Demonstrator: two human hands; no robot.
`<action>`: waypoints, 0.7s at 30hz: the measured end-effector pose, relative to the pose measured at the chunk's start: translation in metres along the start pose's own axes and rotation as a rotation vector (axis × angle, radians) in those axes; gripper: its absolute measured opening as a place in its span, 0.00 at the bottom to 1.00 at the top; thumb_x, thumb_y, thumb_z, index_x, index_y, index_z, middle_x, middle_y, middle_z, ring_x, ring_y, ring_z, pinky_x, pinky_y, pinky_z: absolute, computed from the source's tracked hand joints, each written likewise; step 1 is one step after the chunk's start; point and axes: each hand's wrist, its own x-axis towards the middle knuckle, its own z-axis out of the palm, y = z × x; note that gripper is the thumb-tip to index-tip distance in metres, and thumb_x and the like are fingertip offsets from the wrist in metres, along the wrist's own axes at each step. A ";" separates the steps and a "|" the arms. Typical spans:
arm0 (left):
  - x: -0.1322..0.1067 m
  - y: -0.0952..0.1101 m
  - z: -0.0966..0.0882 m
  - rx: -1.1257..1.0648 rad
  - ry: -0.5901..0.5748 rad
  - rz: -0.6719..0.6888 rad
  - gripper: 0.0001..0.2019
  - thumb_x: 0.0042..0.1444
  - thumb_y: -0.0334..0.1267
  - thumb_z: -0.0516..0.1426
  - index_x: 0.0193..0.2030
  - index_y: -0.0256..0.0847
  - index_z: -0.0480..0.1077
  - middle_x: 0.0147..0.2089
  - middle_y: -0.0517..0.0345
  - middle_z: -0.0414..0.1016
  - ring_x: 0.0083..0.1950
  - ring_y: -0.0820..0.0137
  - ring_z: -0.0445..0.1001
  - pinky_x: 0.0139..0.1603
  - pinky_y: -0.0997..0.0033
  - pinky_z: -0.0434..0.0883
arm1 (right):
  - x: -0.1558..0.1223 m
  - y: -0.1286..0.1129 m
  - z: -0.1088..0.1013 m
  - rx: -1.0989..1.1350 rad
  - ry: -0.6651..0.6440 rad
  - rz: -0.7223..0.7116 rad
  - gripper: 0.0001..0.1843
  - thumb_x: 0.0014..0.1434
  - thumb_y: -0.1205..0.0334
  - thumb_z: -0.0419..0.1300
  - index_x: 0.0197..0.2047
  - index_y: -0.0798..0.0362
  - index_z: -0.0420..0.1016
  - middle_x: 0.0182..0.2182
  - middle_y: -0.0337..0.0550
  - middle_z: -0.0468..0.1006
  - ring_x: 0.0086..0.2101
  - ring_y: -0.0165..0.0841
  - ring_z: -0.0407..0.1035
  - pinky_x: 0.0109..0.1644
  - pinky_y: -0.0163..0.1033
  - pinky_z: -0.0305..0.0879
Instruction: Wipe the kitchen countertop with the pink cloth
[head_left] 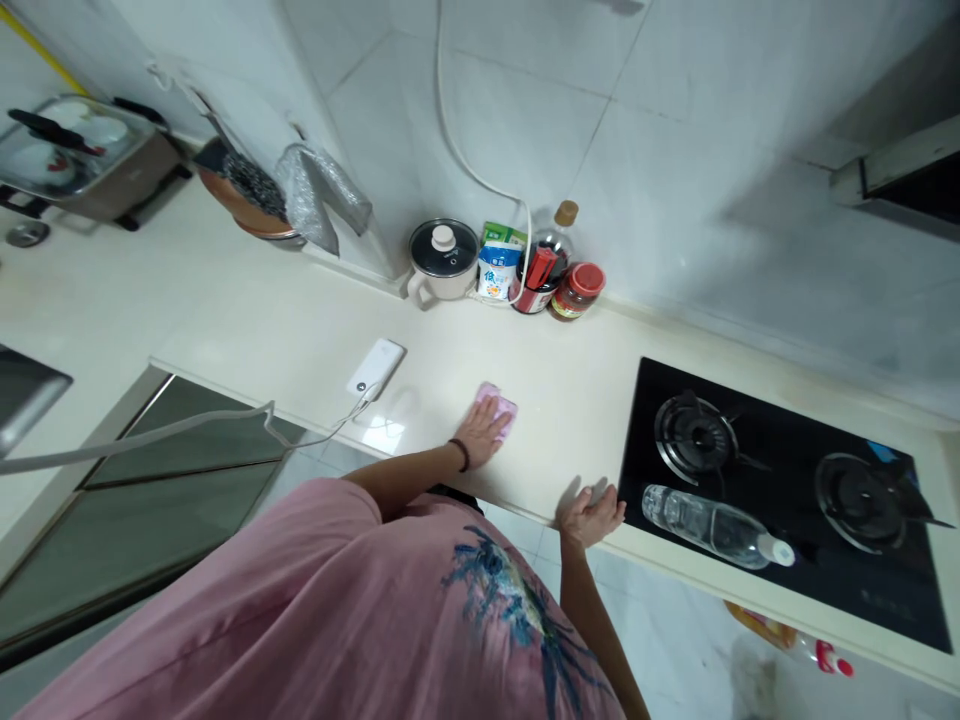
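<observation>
My left hand (482, 434), with a dark bracelet at the wrist, lies flat on a small pink cloth (489, 391) on the pale countertop (570, 390). Its fingers are stretched out over the cloth, which is partly hidden under them. My right hand (591, 516) rests at the front of the counter, beside the left edge of the black gas stove (780, 450). Its fingers are apart and nothing shows in them. To the left of the cloth lies a white power bank (376, 368) with a cable plugged in.
Against the wall stand a lidded pot (444, 262), a blue-and-white packet (497, 272), a red-lidded jar (579, 291) and a cork-topped bottle (559, 235). A clear plastic bottle (712, 525) lies on the stove. At far left sits an electric cooker (112, 185). A cable (172, 425) crosses the left side.
</observation>
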 end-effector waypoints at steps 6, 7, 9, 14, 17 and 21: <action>-0.057 -0.098 -0.034 0.030 0.120 -0.363 0.37 0.73 0.46 0.52 0.85 0.35 0.54 0.87 0.37 0.37 0.88 0.42 0.35 0.85 0.39 0.43 | 0.002 0.003 0.001 -0.008 0.010 -0.007 0.34 0.74 0.44 0.53 0.73 0.58 0.69 0.63 0.70 0.77 0.70 0.66 0.61 0.69 0.81 0.60; -0.064 -0.106 -0.035 0.027 0.140 -0.404 0.37 0.73 0.46 0.52 0.85 0.35 0.54 0.88 0.37 0.36 0.88 0.42 0.34 0.85 0.38 0.43 | 0.002 0.003 0.002 -0.011 0.012 -0.010 0.34 0.74 0.43 0.53 0.73 0.57 0.69 0.63 0.69 0.77 0.70 0.66 0.62 0.68 0.81 0.60; -0.071 -0.114 -0.036 0.010 0.167 -0.475 0.37 0.74 0.46 0.51 0.85 0.34 0.53 0.88 0.36 0.35 0.88 0.41 0.33 0.84 0.37 0.43 | 0.003 0.004 0.002 -0.013 0.019 -0.016 0.34 0.74 0.43 0.53 0.73 0.56 0.69 0.63 0.69 0.77 0.69 0.65 0.63 0.68 0.80 0.61; -0.055 -0.072 -0.015 -0.071 0.192 -0.544 0.38 0.73 0.46 0.52 0.84 0.31 0.53 0.87 0.32 0.34 0.87 0.37 0.30 0.83 0.31 0.39 | 0.005 0.006 0.003 -0.016 0.027 -0.030 0.35 0.73 0.42 0.53 0.72 0.57 0.69 0.62 0.70 0.77 0.67 0.65 0.66 0.68 0.81 0.62; -0.036 -0.017 0.008 -0.149 0.138 -0.358 0.40 0.71 0.48 0.55 0.85 0.35 0.52 0.87 0.33 0.32 0.87 0.38 0.29 0.83 0.30 0.40 | 0.007 0.007 0.003 -0.013 0.010 -0.027 0.36 0.72 0.42 0.52 0.73 0.57 0.68 0.61 0.71 0.77 0.66 0.65 0.67 0.68 0.80 0.61; -0.015 0.033 0.022 -0.250 0.071 -0.117 0.39 0.71 0.51 0.57 0.84 0.39 0.56 0.88 0.37 0.36 0.88 0.42 0.33 0.84 0.34 0.44 | 0.009 0.006 0.001 -0.016 -0.027 0.014 0.38 0.72 0.42 0.51 0.74 0.58 0.66 0.62 0.73 0.76 0.68 0.66 0.64 0.69 0.81 0.59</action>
